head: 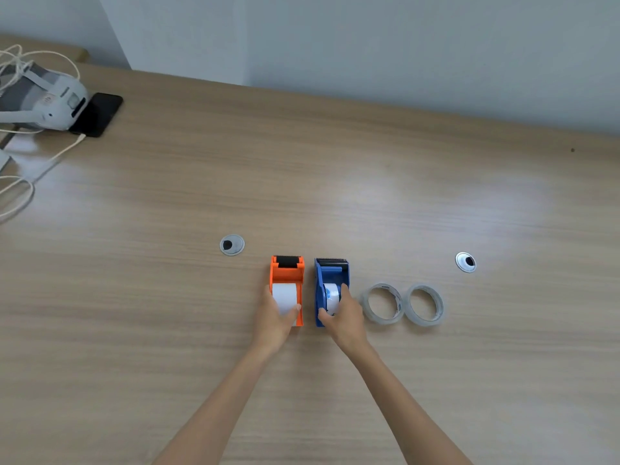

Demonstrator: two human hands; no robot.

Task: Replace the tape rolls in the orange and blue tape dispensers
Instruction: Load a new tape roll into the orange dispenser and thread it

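Note:
An orange tape dispenser and a blue tape dispenser stand side by side on the wooden table, cutters pointing away from me. A white roll sits in the orange one, and my left hand is wrapped around its near end, thumb on the right side. My right hand grips the white and blue roll inside the blue dispenser. Two clear tape rolls lie flat just right of the blue dispenser.
Two round metal cable grommets are set into the table. At the far left lie a white headset, a black phone and white cables. A grey wall runs behind the table.

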